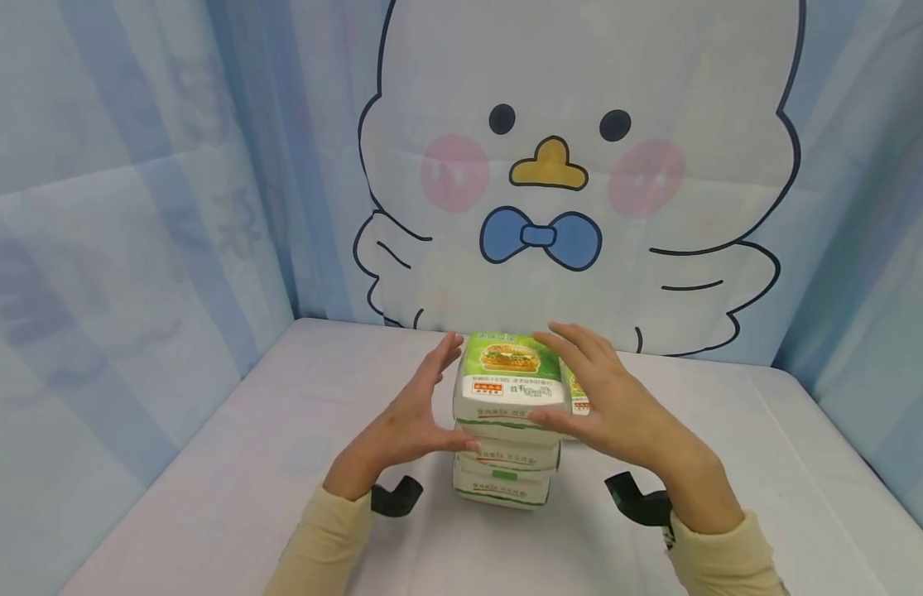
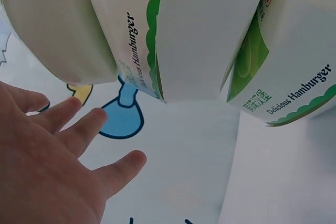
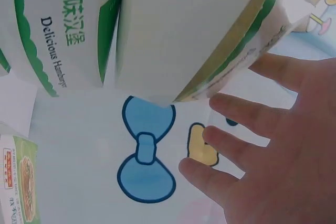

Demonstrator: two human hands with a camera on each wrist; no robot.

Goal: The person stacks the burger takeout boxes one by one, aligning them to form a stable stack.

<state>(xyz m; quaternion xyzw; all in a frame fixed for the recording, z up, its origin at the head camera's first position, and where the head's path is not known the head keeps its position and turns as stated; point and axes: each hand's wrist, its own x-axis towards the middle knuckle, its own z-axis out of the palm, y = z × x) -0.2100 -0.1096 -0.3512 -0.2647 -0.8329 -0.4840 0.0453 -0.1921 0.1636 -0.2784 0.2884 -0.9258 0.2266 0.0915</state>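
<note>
Three white-and-green hamburger boxes stand in a stack, the top box showing a burger picture on its lid. Beneath it are the middle box and the bottom box. My left hand is beside the stack's left side, fingers spread and extended; in the left wrist view those fingers look apart from the boxes. On the other side, my right hand has extended fingers at the top box's right edge. The right wrist view shows its fingertips close to the box; contact cannot be told.
Another burger box stands behind the stack on the right, partly hidden. The white-covered table ends at a curtain printed with a cartoon bird. Black wrist mounts stick out near both wrists.
</note>
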